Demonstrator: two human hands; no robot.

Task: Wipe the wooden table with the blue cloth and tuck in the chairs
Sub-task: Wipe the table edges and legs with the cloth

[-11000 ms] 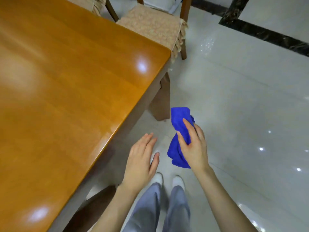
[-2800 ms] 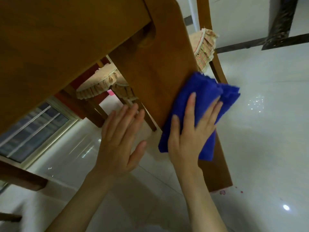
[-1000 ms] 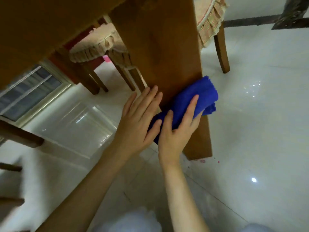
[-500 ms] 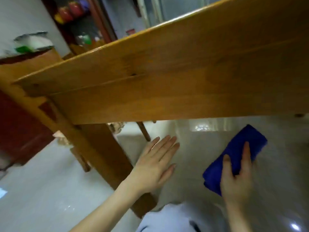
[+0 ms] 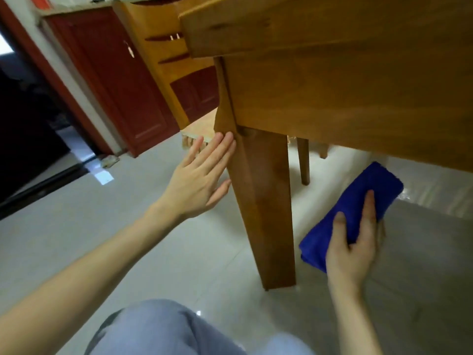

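I look from low down at the wooden table (image 5: 345, 80), seeing its side rail from below. One thick table leg (image 5: 263, 201) stands in the middle of the view. My left hand (image 5: 202, 175) is flat and open, fingertips touching the leg's upper left edge. My right hand (image 5: 354, 242) grips the folded blue cloth (image 5: 358, 206) to the right of the leg, held in the air under the rail, apart from the wood. A wooden chair (image 5: 166, 55) with a slatted back stands behind the leg at the table's end.
Red cabinet doors (image 5: 112, 80) line the wall at the left, beside a dark doorway (image 5: 23, 129). Glossy pale floor tiles (image 5: 76, 226) spread all around. Another chair's legs (image 5: 304, 160) show under the table. My knee in grey trousers (image 5: 158, 329) fills the bottom.
The view has swung from one table leg to another. The cloth has left the first leg and hangs free in my right hand. My left hand now touches this leg.
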